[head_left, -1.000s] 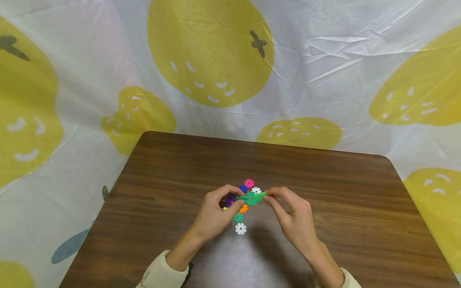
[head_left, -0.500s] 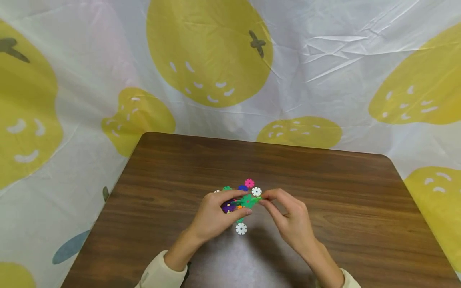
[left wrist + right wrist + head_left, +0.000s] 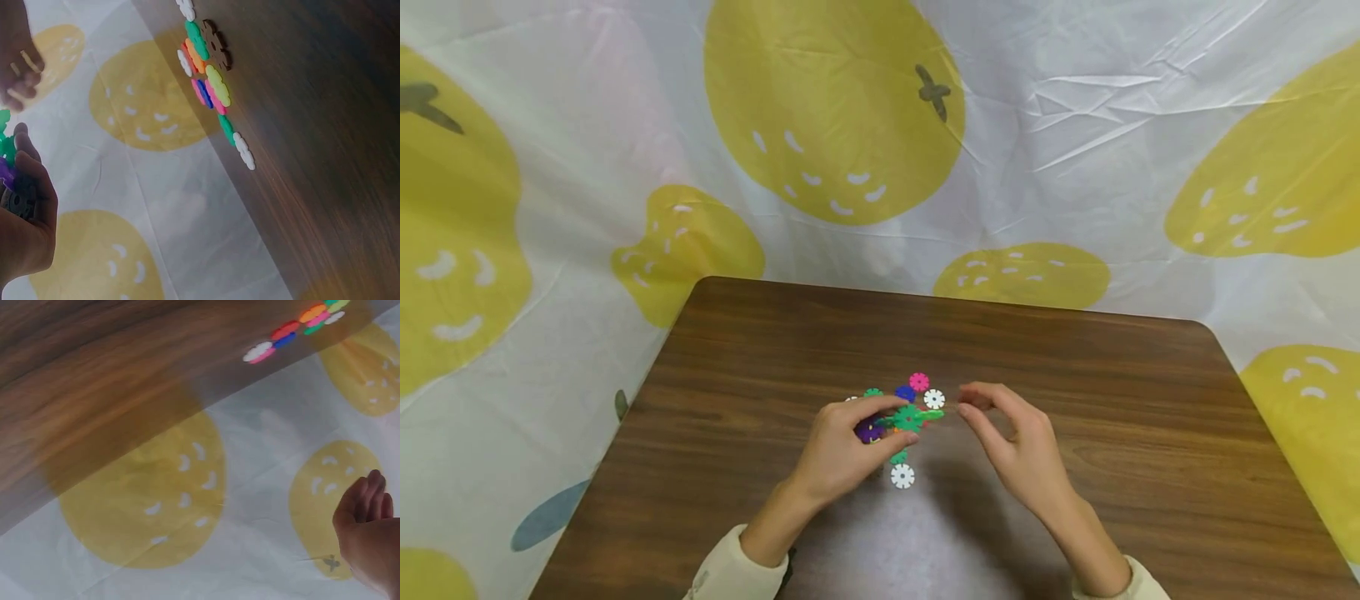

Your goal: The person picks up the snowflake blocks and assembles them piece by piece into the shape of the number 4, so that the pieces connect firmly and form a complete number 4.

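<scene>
My left hand (image 3: 833, 454) holds a small chain of joined plastic snowflake discs above the table. A green disc (image 3: 908, 418) shows between thumb and fingers, with a light green disc (image 3: 933, 414) jutting out to the right. Nearer the palm is a purple disc (image 3: 870, 431); the left wrist view adds a dark disc (image 3: 20, 201) cupped in that hand. To the right, my right hand (image 3: 1021, 454) hovers apart from the chain. Its fingers are loosely bent, with nothing seen between them.
Loose discs lie on the brown wooden table (image 3: 1112, 400) beneath and behind the hands, among them a pink disc (image 3: 919, 382), a blue disc (image 3: 905, 392) and a white disc (image 3: 902, 477). A fruit-print cloth (image 3: 842, 250) hangs behind the table.
The right hand has let go of the light green disc and drawn off to the right. The left hand still holds the chain, now slightly further left.
</scene>
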`<control>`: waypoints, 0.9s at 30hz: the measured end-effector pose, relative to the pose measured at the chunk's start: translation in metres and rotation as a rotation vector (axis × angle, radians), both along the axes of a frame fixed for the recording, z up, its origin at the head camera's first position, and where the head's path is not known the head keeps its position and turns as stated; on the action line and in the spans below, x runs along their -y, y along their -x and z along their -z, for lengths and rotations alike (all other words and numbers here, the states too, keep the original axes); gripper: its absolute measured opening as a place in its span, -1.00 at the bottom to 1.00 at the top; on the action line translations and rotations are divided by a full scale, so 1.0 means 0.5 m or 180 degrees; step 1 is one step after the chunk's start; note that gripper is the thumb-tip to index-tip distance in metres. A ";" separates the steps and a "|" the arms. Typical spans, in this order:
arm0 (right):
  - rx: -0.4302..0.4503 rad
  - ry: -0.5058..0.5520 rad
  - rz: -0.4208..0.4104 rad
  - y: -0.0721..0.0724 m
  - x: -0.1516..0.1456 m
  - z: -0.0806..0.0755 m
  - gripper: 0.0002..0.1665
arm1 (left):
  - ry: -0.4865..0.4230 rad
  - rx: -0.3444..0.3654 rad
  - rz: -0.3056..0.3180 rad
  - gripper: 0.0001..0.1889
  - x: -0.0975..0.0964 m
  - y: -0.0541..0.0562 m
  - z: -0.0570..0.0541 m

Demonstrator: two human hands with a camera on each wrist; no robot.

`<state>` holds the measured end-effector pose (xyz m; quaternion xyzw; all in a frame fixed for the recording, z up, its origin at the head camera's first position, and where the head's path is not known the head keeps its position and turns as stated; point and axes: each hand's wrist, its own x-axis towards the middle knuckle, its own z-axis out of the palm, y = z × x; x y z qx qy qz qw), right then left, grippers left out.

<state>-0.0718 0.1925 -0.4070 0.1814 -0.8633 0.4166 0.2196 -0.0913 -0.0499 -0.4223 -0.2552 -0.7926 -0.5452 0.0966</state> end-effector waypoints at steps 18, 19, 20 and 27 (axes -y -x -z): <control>0.0390 -0.0467 0.0179 0.060 -0.059 0.116 -0.69 | 0.0009 0.0136 -0.0046 -0.65 0.004 0.000 0.006; 0.0410 -0.0522 0.0144 0.061 -0.059 0.121 -0.68 | 0.0010 0.0132 -0.0055 -0.65 0.005 0.000 0.005; 0.0443 -0.0569 0.0104 0.061 -0.059 0.126 -0.67 | 0.0009 0.0135 -0.0056 -0.65 0.005 0.000 0.005; 0.0928 -0.0829 -0.0080 0.052 -0.048 0.149 -0.65 | 0.0025 0.0114 -0.0085 -0.63 0.007 0.000 0.000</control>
